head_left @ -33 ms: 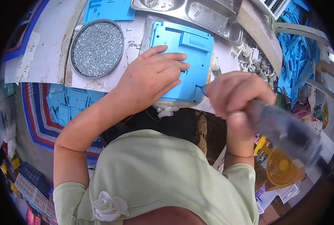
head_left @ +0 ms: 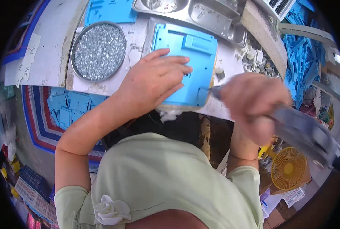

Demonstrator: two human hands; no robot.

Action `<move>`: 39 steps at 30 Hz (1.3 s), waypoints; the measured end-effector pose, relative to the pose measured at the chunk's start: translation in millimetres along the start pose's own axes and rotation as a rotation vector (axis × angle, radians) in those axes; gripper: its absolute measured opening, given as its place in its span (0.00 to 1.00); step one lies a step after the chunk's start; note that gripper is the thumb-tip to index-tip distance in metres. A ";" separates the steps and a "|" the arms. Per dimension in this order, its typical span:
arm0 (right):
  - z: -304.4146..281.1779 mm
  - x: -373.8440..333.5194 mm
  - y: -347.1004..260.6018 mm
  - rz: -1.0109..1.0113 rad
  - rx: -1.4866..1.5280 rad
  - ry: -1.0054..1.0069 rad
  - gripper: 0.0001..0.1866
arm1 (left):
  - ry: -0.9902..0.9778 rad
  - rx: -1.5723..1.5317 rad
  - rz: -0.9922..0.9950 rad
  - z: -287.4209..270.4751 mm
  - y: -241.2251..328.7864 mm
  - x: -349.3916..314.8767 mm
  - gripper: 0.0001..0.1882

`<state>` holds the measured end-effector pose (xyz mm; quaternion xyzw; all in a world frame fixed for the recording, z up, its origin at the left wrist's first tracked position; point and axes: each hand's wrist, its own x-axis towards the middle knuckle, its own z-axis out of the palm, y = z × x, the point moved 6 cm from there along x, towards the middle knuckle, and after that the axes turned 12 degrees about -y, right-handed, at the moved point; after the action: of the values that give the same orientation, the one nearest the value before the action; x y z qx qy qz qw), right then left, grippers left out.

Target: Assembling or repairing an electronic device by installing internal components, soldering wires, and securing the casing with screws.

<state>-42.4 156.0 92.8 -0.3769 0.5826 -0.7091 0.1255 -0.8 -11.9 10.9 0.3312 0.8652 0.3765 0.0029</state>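
A blue plastic panel (head_left: 200, 63) lies on the table in front of me, with small holes and a raised rectangular part near its far edge. My left hand (head_left: 158, 74) rests flat on its left side, fingers stretched out and gripping nothing. My right hand (head_left: 256, 101) is wrapped round a dark electric screwdriver (head_left: 305, 131), somewhat blurred by motion. The screwdriver's thin bit points left to the panel's near right corner, at or just over a hole; whether it touches a screw is too small to tell.
A round metal dish (head_left: 98, 51) full of small screws stands left of the panel. A steel tray (head_left: 212, 17) with springs is at the back. Small white and metal parts (head_left: 256, 59) lie to the right, beside a heap of blue plastic pieces (head_left: 301, 49). A yellow fan (head_left: 288, 168) sits lower right.
My right hand and the screwdriver have shifted a little to the right, with the bit's end still by the same corner. My left hand stays on the panel.
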 end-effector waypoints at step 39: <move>21.2 56.0 -5.3 -0.084 0.249 -0.317 0.15 | 0.230 -0.228 -0.165 -19.1 -5.4 -26.3 0.09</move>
<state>-64.9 107.5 120.2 -0.4893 0.4473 -0.7119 0.2317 11.8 -42.1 14.7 0.2112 0.8357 0.5061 -0.0278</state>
